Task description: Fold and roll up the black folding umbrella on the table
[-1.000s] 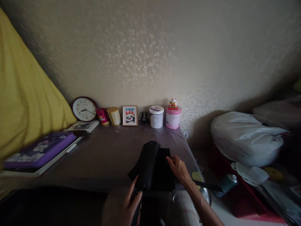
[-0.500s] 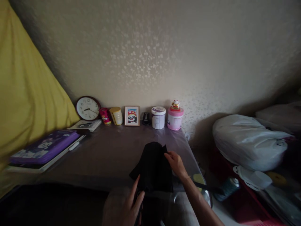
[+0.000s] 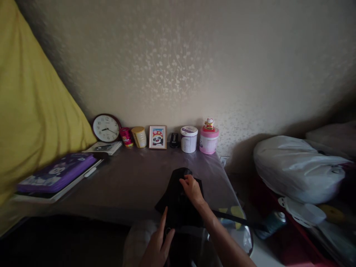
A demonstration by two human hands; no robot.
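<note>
A black fabric bag-like piece [image 3: 174, 200] lies at the front edge of the table, partly over my lap. Its upper edge is raised, and a dark strap [image 3: 232, 218] runs from it to the right. My right hand [image 3: 192, 190] is on its upper part with fingers curled in against the fabric; what the fingertips pinch is partly hidden. At its lower left edge, my left hand [image 3: 160, 241] grips it, index finger stretched along the side and thumb across. A small ring [image 3: 168, 230] shows between that thumb and finger.
Along the wall stand a clock [image 3: 106, 128], a pink can [image 3: 126, 137], a yellow-lidded tub [image 3: 139, 137], a panda picture frame [image 3: 157, 137] and two tubs, one topped by a figurine [image 3: 209, 124]. A purple case [image 3: 57, 172] lies left. White bags [image 3: 294, 167] and a spray can [image 3: 274, 224] are right.
My right hand has moved left from the fabric's right edge onto its middle. My left hand stays at the lower left. The view has shifted slightly.
</note>
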